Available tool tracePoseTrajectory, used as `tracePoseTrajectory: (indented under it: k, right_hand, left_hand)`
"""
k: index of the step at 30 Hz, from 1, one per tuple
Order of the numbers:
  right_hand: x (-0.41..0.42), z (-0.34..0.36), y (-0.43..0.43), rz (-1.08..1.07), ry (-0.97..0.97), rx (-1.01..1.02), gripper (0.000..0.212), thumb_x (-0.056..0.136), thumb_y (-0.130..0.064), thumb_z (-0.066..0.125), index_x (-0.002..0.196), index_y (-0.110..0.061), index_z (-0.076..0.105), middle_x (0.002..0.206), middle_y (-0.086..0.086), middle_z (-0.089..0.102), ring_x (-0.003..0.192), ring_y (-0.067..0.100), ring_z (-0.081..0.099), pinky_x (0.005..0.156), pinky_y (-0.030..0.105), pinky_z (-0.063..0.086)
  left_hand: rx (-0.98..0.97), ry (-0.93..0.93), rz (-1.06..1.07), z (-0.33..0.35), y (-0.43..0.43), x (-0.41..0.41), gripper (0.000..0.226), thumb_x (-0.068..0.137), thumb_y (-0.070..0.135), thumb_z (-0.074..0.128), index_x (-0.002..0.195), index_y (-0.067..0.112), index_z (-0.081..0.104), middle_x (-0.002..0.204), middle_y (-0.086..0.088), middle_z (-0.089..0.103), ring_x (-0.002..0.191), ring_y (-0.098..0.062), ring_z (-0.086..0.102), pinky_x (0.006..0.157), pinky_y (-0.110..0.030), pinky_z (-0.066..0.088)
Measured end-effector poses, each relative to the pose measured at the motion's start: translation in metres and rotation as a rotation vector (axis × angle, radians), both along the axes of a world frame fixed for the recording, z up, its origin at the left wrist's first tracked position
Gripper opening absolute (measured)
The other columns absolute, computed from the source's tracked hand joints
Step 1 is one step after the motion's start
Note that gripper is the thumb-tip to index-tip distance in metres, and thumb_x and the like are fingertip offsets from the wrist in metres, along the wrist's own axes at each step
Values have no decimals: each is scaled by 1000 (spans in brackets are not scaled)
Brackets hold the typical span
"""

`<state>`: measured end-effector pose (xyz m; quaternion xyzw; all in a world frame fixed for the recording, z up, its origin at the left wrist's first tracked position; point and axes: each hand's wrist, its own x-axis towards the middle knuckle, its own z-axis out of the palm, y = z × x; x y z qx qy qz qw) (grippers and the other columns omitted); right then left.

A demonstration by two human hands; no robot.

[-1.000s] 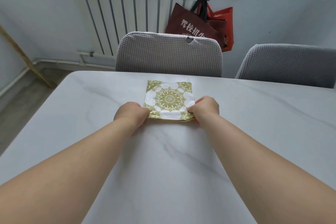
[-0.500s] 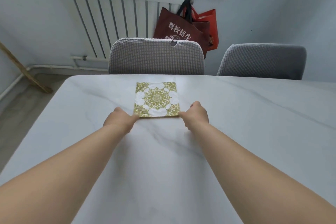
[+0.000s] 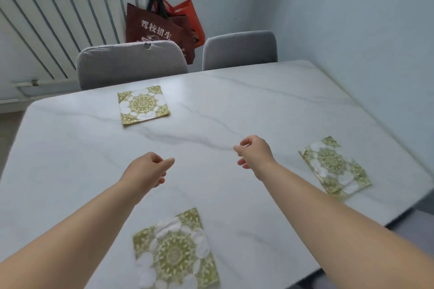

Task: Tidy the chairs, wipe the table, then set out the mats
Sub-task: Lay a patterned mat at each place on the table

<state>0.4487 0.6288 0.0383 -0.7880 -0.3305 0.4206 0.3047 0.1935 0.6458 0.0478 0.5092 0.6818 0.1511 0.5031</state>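
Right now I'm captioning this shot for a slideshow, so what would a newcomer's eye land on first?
Three green-and-white patterned mats stand out on the pale marble-look table: the far mat before the left grey chair, the right mat near the right edge, and the near mat closest to the camera. Between them the left hand and right hand hover empty. Behind, a dark red bag hangs by the radiator.

Maroon bag point(image 3: 150, 28) and red bag point(image 3: 186, 10) (overlapping) hang beside the white radiator point(image 3: 58, 28).
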Motion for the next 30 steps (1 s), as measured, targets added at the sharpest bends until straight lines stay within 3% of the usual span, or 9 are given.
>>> tracePoseTrajectory:
  k: [6, 13, 17, 22, 26, 30]
  right_hand:
    - [58, 28, -95, -36, -24, -33, 3, 88, -11, 57, 91, -10, 59, 84, 6, 64, 63, 18, 64, 62, 30, 51]
    - [150, 44, -159, -165, -46, -66, 18, 88, 1, 47, 85, -11, 59, 81, 8, 64, 60, 19, 61, 56, 27, 50]
    - [235, 38, -187, -212, -44, -150, 23, 85, 7, 49, 78, -12, 61, 79, 9, 65, 61, 19, 60, 60, 29, 52]
    - [353, 19, -190, -297, -26, -179, 26, 87, 6, 42, 78, -8, 62, 72, 12, 60, 56, 21, 55, 52, 26, 45]
    - [422, -2, -173, -187, -56, -238, 26, 87, 1, 45, 69, -13, 57, 78, 12, 58, 69, 24, 50, 62, 31, 40]
    - [452, -22, -153, 31, -49, -291, 21, 87, -3, 56, 71, -16, 57, 83, 9, 58, 77, 22, 53, 63, 27, 42]
  left_hand:
    - [-31, -66, -67, 16, -57, 55, 26, 91, 30, 61, 97, 4, 60, 93, -12, 65, 76, -20, 63, 67, -28, 51]
    - [-51, -94, -165, 31, -99, 143, 16, 88, 18, 64, 97, 6, 60, 93, -14, 66, 74, -20, 63, 63, -25, 51]
    - [-71, -108, -171, 30, -118, 215, 16, 88, 16, 63, 101, 6, 59, 95, -14, 66, 75, -19, 63, 63, -24, 51]
    - [-113, -104, -99, 11, -142, 316, 19, 88, 15, 62, 105, 7, 57, 95, -13, 65, 75, -20, 62, 66, -26, 52]
    - [-187, -87, -14, -13, -162, 394, 21, 89, 17, 61, 106, 6, 57, 94, -11, 63, 77, -20, 62, 73, -30, 51]
    - [-269, -111, 82, -34, -172, 441, 22, 89, 16, 62, 109, 7, 57, 110, -14, 65, 88, -21, 63, 77, -31, 51]
